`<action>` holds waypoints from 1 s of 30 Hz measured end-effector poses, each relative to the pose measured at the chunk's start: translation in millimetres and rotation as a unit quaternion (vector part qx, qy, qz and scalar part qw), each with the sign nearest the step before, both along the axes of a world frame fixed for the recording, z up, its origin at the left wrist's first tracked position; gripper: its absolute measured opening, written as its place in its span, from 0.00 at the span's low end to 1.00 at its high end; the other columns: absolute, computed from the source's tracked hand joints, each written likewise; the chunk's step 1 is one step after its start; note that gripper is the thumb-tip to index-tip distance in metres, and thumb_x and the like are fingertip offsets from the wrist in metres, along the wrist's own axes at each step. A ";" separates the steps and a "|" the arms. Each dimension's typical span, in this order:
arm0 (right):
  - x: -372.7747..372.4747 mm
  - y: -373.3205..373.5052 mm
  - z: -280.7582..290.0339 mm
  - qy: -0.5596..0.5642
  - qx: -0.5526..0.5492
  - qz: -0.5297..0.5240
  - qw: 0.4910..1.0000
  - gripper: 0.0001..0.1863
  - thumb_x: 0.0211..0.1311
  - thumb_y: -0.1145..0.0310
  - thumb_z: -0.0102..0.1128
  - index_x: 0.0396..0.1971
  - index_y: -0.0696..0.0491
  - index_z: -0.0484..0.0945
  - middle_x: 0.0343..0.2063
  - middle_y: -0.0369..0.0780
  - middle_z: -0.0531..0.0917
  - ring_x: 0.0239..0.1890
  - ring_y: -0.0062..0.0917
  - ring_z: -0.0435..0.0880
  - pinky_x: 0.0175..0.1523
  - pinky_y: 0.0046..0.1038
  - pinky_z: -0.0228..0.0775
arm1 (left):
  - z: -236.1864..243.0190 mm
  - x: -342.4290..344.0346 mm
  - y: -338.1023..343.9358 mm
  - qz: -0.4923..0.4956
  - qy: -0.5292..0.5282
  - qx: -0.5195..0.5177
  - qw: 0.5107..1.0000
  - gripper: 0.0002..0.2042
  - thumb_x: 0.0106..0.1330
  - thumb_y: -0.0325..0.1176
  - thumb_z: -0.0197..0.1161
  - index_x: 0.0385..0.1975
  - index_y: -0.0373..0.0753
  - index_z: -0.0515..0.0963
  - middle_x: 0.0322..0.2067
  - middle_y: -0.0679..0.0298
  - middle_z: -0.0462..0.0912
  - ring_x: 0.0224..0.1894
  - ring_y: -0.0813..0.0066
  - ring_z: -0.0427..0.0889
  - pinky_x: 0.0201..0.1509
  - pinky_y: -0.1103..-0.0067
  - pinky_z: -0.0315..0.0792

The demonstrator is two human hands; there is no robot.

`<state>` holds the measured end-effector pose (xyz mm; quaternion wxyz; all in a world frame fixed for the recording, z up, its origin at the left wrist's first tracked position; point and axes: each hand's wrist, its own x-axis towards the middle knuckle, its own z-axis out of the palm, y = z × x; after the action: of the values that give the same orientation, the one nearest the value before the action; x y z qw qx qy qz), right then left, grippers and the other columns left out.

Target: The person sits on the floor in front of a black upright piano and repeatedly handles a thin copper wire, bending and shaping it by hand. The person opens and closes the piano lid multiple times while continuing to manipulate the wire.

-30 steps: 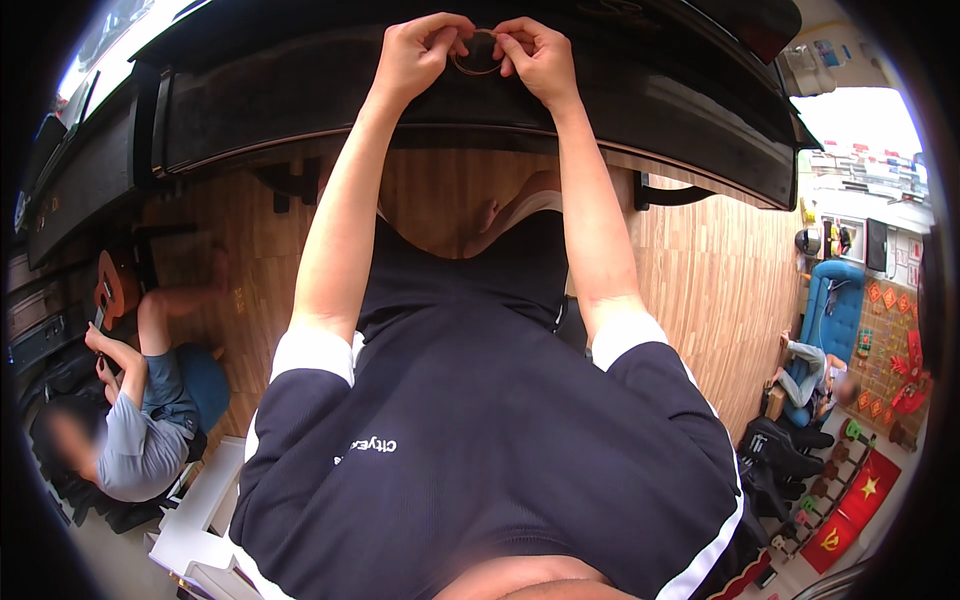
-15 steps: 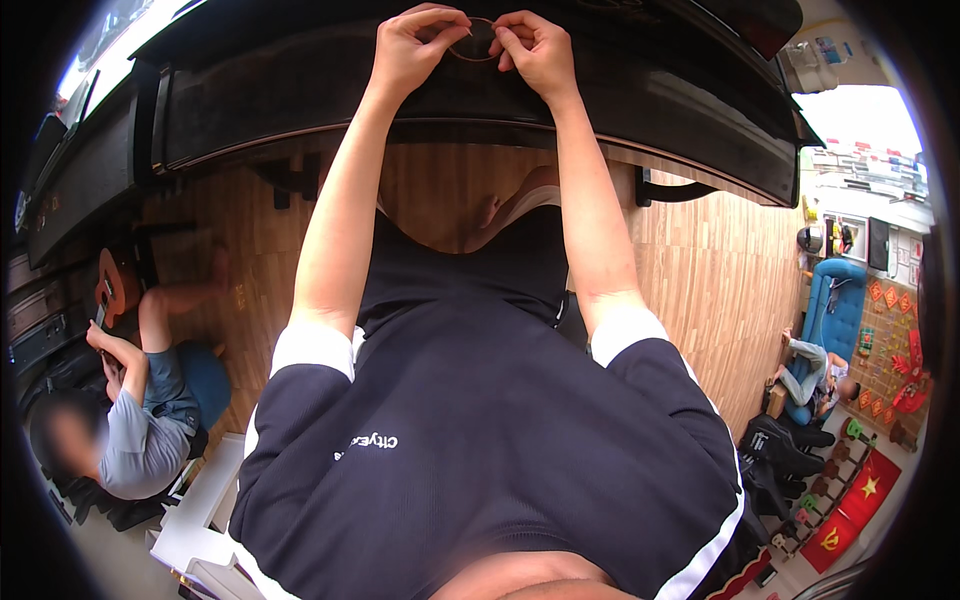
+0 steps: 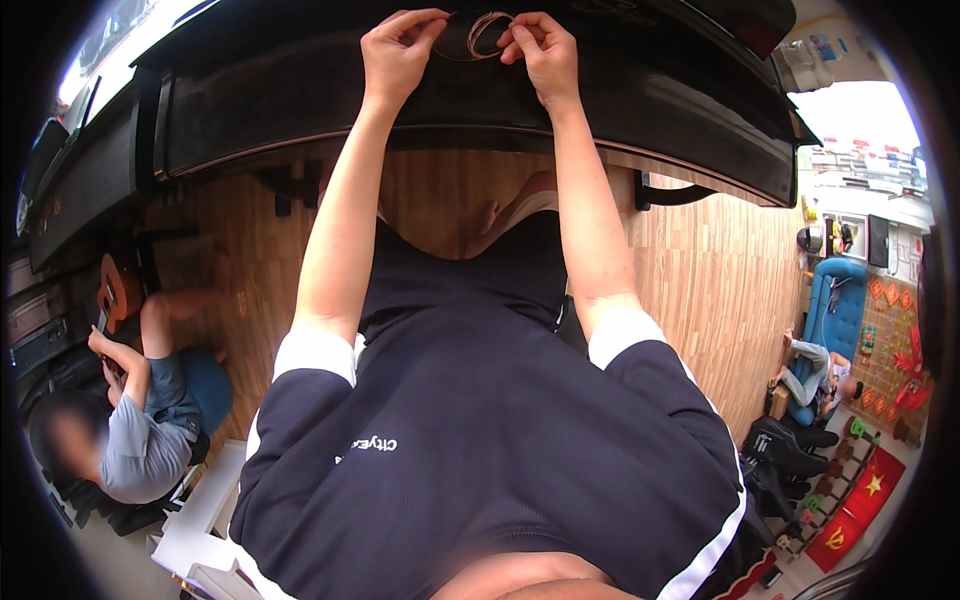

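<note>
A coil of thin copper-coloured wire or string [image 3: 482,38] is between my hands, above the glossy black piano [image 3: 660,100]. My right hand [image 3: 543,55] pinches the coil's right side between bent fingers and thumb. My left hand [image 3: 398,55] is closed, its fingertips pinched at the end of a thin strand that runs from the coil's left side; the strand is hard to make out. Both forearms reach up from my dark shirt with white sleeve cuffs.
A seated person [image 3: 150,440] with a guitar [image 3: 118,295] is at the left. Another person [image 3: 815,375] sits on a blue sofa [image 3: 840,290] at the right, near black chairs [image 3: 785,450]. Wooden floor [image 3: 700,280] shows under the piano; a white shelf [image 3: 190,525] stands at lower left.
My left hand has moved left, away from my right, drawing a strand out from the loop. The coil now sits against my right fingers, its loops bunched more to the right.
</note>
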<state>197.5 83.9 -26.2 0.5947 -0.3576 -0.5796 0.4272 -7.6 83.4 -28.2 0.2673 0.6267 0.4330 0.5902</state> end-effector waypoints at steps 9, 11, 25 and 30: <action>-4.6 -4.8 3.8 -0.106 -0.008 -0.008 0.994 0.03 0.63 0.77 0.60 0.33 0.60 0.80 0.23 0.39 0.84 0.20 0.17 0.82 0.27 0.17 0.74 | -5.1 3.8 2.1 -0.078 -0.021 0.018 0.997 0.07 0.61 0.23 0.66 0.38 0.33 0.85 0.33 0.64 0.85 0.35 0.81 0.84 0.41 0.85 0.77; -4.5 -5.4 3.5 -0.118 -0.009 -0.010 0.993 0.03 0.65 0.76 0.60 0.34 0.60 0.80 0.23 0.39 0.84 0.20 0.16 0.81 0.26 0.16 0.72 | -0.7 4.1 -0.3 -0.090 -0.023 0.017 0.996 0.08 0.61 0.22 0.65 0.39 0.33 0.85 0.34 0.63 0.86 0.35 0.80 0.85 0.42 0.84 0.78; -9.1 -9.1 8.7 -0.164 -0.008 -0.012 0.986 0.05 0.64 0.74 0.61 0.34 0.61 0.80 0.23 0.39 0.85 0.20 0.16 0.82 0.26 0.16 0.73 | -1.9 2.0 1.6 -0.102 -0.034 0.041 0.993 0.05 0.58 0.20 0.67 0.33 0.35 0.86 0.40 0.64 0.84 0.39 0.77 0.85 0.44 0.83 0.79; -9.6 -8.6 8.3 -0.145 -0.012 -0.030 0.989 0.05 0.65 0.75 0.59 0.34 0.61 0.80 0.22 0.40 0.85 0.20 0.17 0.82 0.26 0.16 0.73 | -8.6 -5.0 8.9 -0.111 -0.103 0.034 0.988 0.05 0.60 0.20 0.67 0.34 0.33 0.85 0.38 0.64 0.85 0.40 0.79 0.84 0.47 0.84 0.77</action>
<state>187.8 75.3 -17.9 0.5125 -0.4404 -0.6434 0.3598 -12.6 92.3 -36.7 0.3527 0.6156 0.3106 0.6326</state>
